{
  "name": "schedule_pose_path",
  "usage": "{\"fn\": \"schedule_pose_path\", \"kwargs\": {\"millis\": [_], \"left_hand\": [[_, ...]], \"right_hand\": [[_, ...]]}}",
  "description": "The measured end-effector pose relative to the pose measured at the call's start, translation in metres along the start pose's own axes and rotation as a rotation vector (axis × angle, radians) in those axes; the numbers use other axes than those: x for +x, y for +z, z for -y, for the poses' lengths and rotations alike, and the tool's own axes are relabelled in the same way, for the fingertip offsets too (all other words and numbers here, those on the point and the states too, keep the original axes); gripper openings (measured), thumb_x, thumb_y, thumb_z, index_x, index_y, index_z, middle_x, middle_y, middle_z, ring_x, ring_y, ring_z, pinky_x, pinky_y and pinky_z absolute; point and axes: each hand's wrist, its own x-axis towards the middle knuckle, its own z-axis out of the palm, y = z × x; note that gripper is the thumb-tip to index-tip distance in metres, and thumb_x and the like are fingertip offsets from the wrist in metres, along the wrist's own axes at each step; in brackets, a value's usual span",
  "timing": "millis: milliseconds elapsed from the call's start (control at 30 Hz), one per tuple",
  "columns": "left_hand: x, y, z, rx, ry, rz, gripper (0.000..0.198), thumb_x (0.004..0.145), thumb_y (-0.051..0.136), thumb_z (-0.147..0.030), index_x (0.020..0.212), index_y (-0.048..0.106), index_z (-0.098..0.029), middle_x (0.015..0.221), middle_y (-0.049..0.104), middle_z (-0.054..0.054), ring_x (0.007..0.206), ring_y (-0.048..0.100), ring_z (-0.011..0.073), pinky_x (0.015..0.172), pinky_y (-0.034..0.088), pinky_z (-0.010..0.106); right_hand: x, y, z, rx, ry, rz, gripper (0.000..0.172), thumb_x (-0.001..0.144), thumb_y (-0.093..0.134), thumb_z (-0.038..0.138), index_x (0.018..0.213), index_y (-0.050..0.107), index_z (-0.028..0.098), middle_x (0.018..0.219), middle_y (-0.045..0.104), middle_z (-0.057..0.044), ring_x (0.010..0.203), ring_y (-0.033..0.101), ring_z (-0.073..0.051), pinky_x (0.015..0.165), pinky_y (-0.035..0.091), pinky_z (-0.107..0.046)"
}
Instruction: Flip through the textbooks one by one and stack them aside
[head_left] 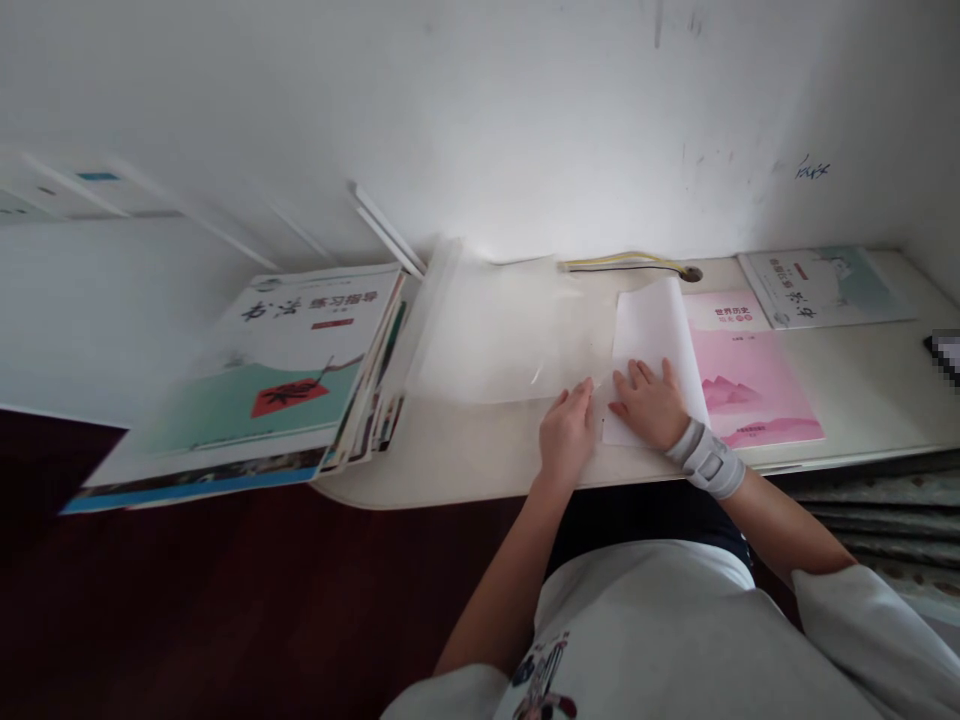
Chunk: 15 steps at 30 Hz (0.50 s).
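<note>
A pink-covered book point(757, 385) lies on the desk in front of me, with a white leaf or cover flap point(649, 315) turned over along its left side. My right hand point(651, 402), a grey band on its wrist, rests on the white leaf with fingers spread. At the leaf's left edge is my left hand point(568, 430), fingers stretched out and close together, touching the clear plastic sheet point(495, 330) or the desk beside it. That sheet, apparently a see-through book cover, spreads leftward over the desk; its exact edges are hard to make out.
On the left stands a stack of books point(300, 350), its front corner overhanging the desk point(420, 470). Another book point(825, 288) lies at the back right. Yellow and dark cables point(630, 260) run along the wall into a round desk hole point(691, 274). A dark object point(946, 352) shows at the right edge.
</note>
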Motion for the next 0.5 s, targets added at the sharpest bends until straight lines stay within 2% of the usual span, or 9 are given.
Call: {"fn": "schedule_pose_path", "kwargs": {"millis": [100,200,333,433,500], "left_hand": [[0.000,-0.001,-0.005,0.063,0.039,0.027,0.039,0.093,0.032,-0.020,0.124,0.056,-0.013,0.121,0.063,0.011,0.116,0.057,0.0206,0.103,0.042,0.040],[-0.006,-0.005,-0.018,0.109,0.100,-0.004,0.038,0.094,0.033,-0.021,0.120,0.058,-0.011,0.123,0.062,0.013,0.122,0.051,0.0235,0.104,0.039,0.044],[-0.024,-0.010,-0.035,0.086,0.170,0.037,0.039,0.096,0.030,-0.025,0.122,0.056,-0.013,0.125,0.061,0.013,0.123,0.051,0.0229,0.104,0.039,0.045],[-0.037,-0.010,-0.037,0.101,0.173,0.106,0.043,0.096,0.029,-0.029,0.130,0.048,-0.010,0.133,0.053,0.017,0.128,0.045,0.0257,0.105,0.038,0.048],[-0.042,-0.010,-0.035,0.120,0.193,0.160,0.046,0.096,0.031,-0.034,0.131,0.046,-0.009,0.137,0.048,0.019,0.130,0.042,0.0280,0.105,0.037,0.049]], "right_hand": [[-0.005,-0.001,0.008,0.004,-0.053,0.004,0.043,0.093,0.035,0.026,0.129,0.050,0.009,0.135,0.048,-0.023,0.125,0.047,-0.031,0.105,0.028,-0.056],[-0.006,-0.005,0.009,0.011,-0.088,0.063,0.044,0.092,0.030,0.015,0.128,0.050,0.001,0.135,0.048,-0.024,0.125,0.047,-0.027,0.105,0.035,-0.043],[-0.005,-0.010,0.005,0.019,-0.128,0.120,0.044,0.091,0.035,0.016,0.128,0.049,-0.003,0.137,0.046,-0.024,0.127,0.045,-0.027,0.105,0.035,-0.037],[-0.006,-0.011,0.003,0.046,-0.173,0.135,0.045,0.089,0.039,0.016,0.129,0.047,-0.004,0.137,0.045,-0.024,0.128,0.044,-0.027,0.106,0.035,-0.037],[-0.006,-0.012,-0.001,0.100,-0.259,0.164,0.045,0.087,0.041,0.014,0.128,0.048,-0.004,0.137,0.046,-0.024,0.128,0.045,-0.025,0.106,0.035,-0.035]]}}
